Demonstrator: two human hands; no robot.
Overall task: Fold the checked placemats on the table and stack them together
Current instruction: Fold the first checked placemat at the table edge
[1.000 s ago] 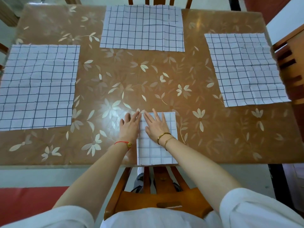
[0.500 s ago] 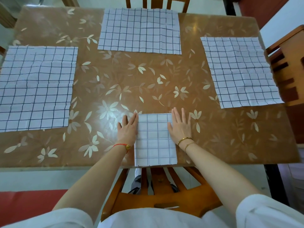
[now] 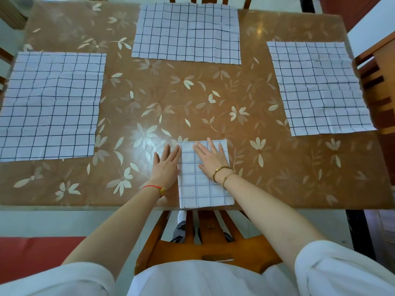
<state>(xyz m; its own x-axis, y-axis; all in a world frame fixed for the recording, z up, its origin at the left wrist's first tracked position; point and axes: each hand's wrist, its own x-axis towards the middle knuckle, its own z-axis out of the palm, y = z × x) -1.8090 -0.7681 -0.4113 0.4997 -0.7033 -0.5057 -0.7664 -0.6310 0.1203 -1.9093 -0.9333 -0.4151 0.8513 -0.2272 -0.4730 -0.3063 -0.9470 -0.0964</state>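
The folded placemat lies at the middle of the near edge of the desk, directly in front of the person, as a narrow upright rectangle whose near border reaches the desk edge. The right hand rests palm down on the far half of this folded placemat; its fingers are straight and slightly spread, pointing away from the person, and hold nothing. The left hand lies palm down on the bare desk surface just beside the left border of the folded placemat; its fingers are straight and lie close together, with the index side against or very near the cloth edge, and contact cannot be confirmed. Three further checked placemats lie unfolded and flat, well apart from one another: the left placemat along the left side of the desk, the far placemat at the middle of the far edge, and the right placemat along the right side. All three show creases. A red cord bracelet is on the left wrist, and two gold bangles are on the right wrist. A wooden chair stands between the person and the desk, below the near edge.
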